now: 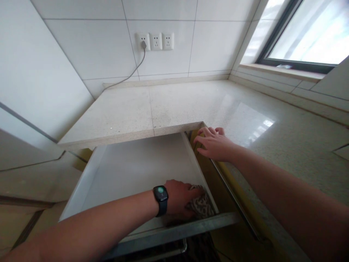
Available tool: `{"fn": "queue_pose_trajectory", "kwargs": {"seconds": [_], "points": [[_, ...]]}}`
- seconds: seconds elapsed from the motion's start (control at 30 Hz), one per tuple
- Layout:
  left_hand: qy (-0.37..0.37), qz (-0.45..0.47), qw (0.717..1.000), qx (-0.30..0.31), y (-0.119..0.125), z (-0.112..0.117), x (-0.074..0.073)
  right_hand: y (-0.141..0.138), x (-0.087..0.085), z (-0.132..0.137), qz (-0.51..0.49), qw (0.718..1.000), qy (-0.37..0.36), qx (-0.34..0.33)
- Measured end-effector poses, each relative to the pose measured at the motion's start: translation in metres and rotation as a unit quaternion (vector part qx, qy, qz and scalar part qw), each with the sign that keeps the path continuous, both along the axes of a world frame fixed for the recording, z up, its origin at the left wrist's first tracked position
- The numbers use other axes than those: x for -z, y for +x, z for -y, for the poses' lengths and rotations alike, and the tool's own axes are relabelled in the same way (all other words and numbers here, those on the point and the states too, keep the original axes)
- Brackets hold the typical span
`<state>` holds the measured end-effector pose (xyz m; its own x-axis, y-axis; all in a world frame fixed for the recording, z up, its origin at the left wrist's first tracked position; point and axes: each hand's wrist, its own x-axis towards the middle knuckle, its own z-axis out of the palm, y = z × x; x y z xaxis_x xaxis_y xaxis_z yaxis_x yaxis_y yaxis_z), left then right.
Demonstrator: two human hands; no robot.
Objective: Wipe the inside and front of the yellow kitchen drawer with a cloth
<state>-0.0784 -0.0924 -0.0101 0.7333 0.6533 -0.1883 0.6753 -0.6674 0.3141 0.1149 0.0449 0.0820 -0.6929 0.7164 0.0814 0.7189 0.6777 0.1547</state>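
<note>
My left hand (180,196), with a dark smartwatch (161,198) on its wrist, is inside a pulled-out white drawer (136,163). Its fingers are closed on a crumpled patterned cloth (201,204), pressed into the front right corner of the drawer. Part of the cloth is hidden under the hand. My right hand (214,143) is at the countertop's inner corner, just right of the drawer's far end. Its fingers are spread and bent, and nothing shows in them.
A pale stone countertop (180,102) runs along the back and right. A long metal handle (237,200) lines the yellowish cabinet front beside the drawer. Wall sockets (156,41) hold a plug with a grey cord (136,69). A window (313,36) is at upper right.
</note>
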Motion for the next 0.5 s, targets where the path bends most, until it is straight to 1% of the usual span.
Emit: {"fn": "queue_pose_trajectory", "kwargs": {"seconds": [0.1,0.17,0.23,0.4,0.5], "points": [[0.105,-0.045,0.992,0.058,-0.002,-0.005,0.002,0.000,-0.001,0.000,0.003,1.000,-0.002,0.000],[0.150,-0.056,0.984,0.074,-0.004,-0.011,0.003,0.000,-0.001,0.000,0.004,1.000,0.001,-0.001],[0.166,-0.068,0.982,0.056,-0.006,-0.020,0.005,0.000,0.000,0.000,0.005,1.000,0.007,-0.003],[0.164,-0.089,0.982,-0.012,-0.015,-0.045,0.010,0.001,0.001,-0.001,0.010,1.000,0.012,-0.006],[0.157,-0.089,0.982,-0.052,-0.019,-0.055,0.013,0.001,0.003,-0.002,0.009,1.000,0.013,-0.005]]}}
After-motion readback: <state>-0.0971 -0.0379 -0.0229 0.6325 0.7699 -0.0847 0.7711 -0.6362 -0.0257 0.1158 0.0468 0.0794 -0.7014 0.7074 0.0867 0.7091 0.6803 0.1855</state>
